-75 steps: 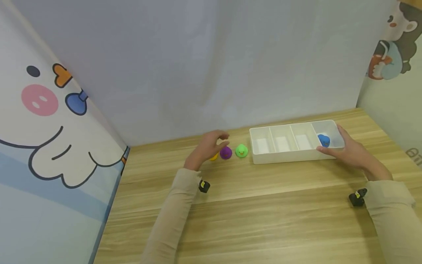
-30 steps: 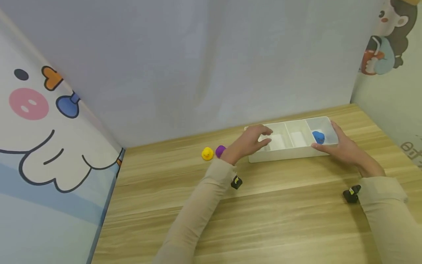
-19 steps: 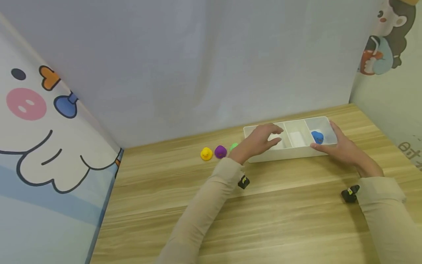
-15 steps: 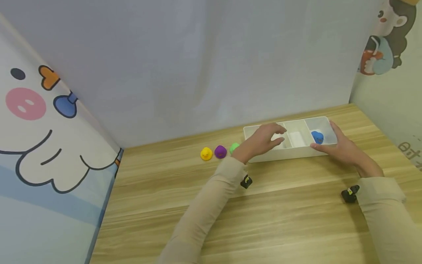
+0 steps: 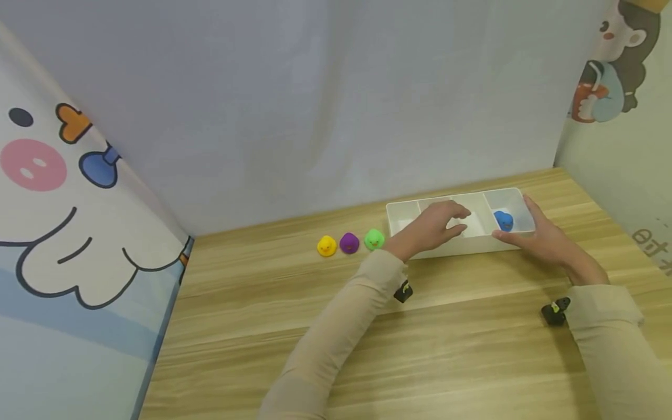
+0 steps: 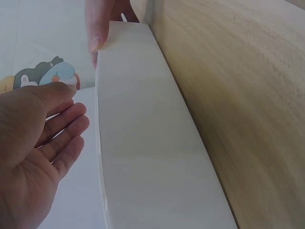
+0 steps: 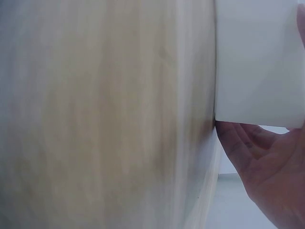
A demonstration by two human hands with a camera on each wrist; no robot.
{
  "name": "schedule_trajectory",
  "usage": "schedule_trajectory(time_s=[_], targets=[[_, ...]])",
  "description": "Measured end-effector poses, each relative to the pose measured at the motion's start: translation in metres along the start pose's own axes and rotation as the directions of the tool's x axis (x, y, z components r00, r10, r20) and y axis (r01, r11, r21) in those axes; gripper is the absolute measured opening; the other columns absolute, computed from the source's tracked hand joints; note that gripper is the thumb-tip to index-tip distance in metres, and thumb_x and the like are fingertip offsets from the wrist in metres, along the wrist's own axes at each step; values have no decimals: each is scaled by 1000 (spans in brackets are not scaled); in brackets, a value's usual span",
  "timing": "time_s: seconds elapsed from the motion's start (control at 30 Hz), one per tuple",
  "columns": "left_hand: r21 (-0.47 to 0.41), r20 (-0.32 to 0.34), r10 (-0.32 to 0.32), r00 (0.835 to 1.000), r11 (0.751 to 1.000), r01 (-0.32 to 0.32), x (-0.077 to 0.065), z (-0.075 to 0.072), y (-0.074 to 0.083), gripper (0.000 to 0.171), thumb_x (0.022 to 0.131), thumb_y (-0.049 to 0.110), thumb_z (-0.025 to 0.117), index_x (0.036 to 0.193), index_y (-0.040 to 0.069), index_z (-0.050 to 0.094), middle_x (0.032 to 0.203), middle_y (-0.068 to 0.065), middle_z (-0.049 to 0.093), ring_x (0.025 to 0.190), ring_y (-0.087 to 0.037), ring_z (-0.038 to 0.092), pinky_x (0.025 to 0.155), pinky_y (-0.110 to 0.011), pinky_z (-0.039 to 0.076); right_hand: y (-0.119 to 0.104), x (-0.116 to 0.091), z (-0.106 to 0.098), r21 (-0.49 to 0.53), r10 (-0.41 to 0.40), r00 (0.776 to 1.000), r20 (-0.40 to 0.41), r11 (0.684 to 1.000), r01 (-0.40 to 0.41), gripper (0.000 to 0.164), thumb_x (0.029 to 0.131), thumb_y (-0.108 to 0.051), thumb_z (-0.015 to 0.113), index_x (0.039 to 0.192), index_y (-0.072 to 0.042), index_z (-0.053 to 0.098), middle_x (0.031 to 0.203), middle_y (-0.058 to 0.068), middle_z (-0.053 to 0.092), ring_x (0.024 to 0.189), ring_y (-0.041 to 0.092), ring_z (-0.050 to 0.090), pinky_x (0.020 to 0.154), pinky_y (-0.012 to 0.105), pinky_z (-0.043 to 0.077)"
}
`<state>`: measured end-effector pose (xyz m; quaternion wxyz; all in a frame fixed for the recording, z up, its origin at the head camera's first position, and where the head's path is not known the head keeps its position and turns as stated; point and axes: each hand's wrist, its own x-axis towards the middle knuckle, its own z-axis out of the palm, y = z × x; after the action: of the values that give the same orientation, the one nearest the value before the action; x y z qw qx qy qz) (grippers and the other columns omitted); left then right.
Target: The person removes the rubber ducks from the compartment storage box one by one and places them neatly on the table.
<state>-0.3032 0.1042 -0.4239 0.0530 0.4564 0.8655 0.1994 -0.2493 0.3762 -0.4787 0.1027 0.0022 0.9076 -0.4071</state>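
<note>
A white box with several compartments [image 5: 490, 244] stands on the table; a blue toy duck [image 5: 504, 221] sits in its rightmost compartment. My right hand [image 5: 551, 239] grips the box's right end, thumb at the front rim; in the right wrist view its fingers [image 7: 236, 143] lie against the end wall. My left hand [image 5: 436, 227] hovers over the middle compartments, fingers loosely bent, thumb apart. The left wrist view shows this hand [image 6: 28, 138] holding nothing, beside the box's long wall [image 6: 138, 119]. Left of the box, yellow [image 5: 326, 246], purple [image 5: 349, 243] and green toy ducks [image 5: 374, 239] form a row.
The wooden table [image 5: 446, 350] ends at a pale curtain [image 5: 262, 116] close behind the box and ducks. Cartoon-printed panels [image 5: 47, 233] flank it at left and right. A small black device [image 5: 403, 291] sits at the left cuff, another [image 5: 555, 312] at the right.
My left hand has moved right, from above the yellow and purple ducks to over the box's middle, uncovering the duck row. The right hand keeps its grip on the box end.
</note>
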Motion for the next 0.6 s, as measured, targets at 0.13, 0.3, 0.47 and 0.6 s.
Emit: schedule_trajectory(time_s=[0.13,0.3,0.47,0.6], targets=[[1,-3,4,1000,1000,-4,6,5,1,36,105,20,57,137,4,60,132,-8,69,124,-17,64,110,-23,48,0,0,1,2,-5,1000,-4,1000,5,115,95,-50,68,162,-21,-20,146,33,36,124,45,40,99,62,40],[-5,4,-3,1000,1000,3,9,6,3,36,106,20,56,138,4,60,133,-8,68,125,-17,64,110,-22,47,-2,1,1,4,-5,1000,-9,1000,5,113,94,-51,69,163,-25,-17,143,28,40,122,41,43,96,55,41],[10,10,-13,1000,1000,13,13,7,4,36,106,21,55,139,5,60,134,-7,68,125,-16,64,109,-20,47,-3,0,0,-1,-7,1000,-1,1000,7,113,94,-52,68,163,-25,-17,142,29,40,120,41,44,93,52,43],[9,16,-1,1000,1000,1,18,9,6,35,107,20,53,138,4,60,135,-8,68,126,-16,64,111,-21,46,-2,0,1,-4,-34,999,-23,999,34,109,94,-49,70,164,-26,-10,139,26,44,117,37,47,86,38,44]])
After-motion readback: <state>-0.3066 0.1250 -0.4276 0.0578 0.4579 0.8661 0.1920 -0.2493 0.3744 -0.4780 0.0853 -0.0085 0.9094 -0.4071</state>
